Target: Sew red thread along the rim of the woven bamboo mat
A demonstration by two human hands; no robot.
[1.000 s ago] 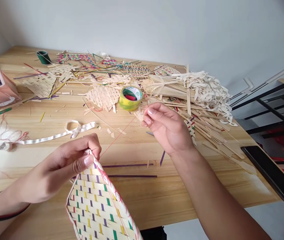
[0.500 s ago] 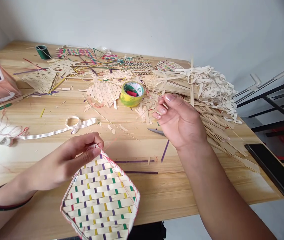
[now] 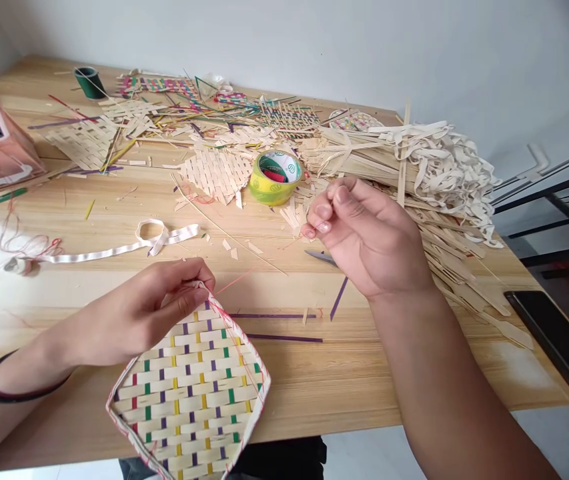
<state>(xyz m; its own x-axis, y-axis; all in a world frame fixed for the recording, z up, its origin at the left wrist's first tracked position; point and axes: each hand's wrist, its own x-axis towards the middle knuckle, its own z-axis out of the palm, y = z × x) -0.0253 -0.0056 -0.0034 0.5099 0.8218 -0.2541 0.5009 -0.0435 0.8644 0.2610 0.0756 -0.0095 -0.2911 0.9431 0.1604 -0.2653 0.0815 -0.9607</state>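
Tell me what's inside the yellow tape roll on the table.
Inside the yellow tape roll, something red with a dark green patch shows in its core. What it is cannot be told: the roll's near wall covers its lower part, and any tabletop beneath.

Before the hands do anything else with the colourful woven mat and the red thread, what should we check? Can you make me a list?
1. Left hand pinches the woven mat at its top corner: ok.
2. Red thread runs from that corner toward the right hand: ok.
3. Right hand's fingers pinched shut on the thread's end: cannot tell, too thin to see.
4. Scissors lie close under the right hand: ok.
5. Tape roll sits apart from the thread: ok.
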